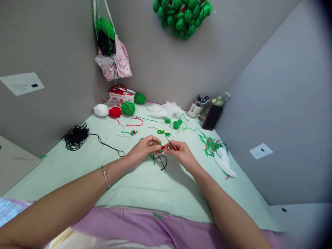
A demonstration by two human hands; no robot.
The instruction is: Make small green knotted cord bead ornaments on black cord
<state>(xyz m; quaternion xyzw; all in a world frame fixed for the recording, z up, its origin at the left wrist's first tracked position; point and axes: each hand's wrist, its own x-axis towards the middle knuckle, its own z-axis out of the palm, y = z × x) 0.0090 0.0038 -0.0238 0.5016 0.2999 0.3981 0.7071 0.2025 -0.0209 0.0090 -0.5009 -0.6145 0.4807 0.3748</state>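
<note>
Both hands meet just above the middle of the pale green tabletop. My left hand [147,147] is closed on a small red and green crochet piece [163,147], pinched between thumb and fingers. Green yarn and a looped black yarn end [161,159] trail beneath it. In the closed fingers of my right hand [180,152] is a thin tool with an orange handle, which looks like a crochet hook [171,142]; its shaft points up and left. The right fingertips touch the red part as well. Just beyond lie green crochet loops [161,131] beside a slim yellow-and-silver tool [169,134].
Black yarn [75,136] lies left. White [101,110], red [114,112] and green [128,108] balls sit behind, near red-handled scissors [118,89]. White stuffing [166,109], a pen cup [196,108], a phone [212,117] and green scraps [211,145] line the back and right.
</note>
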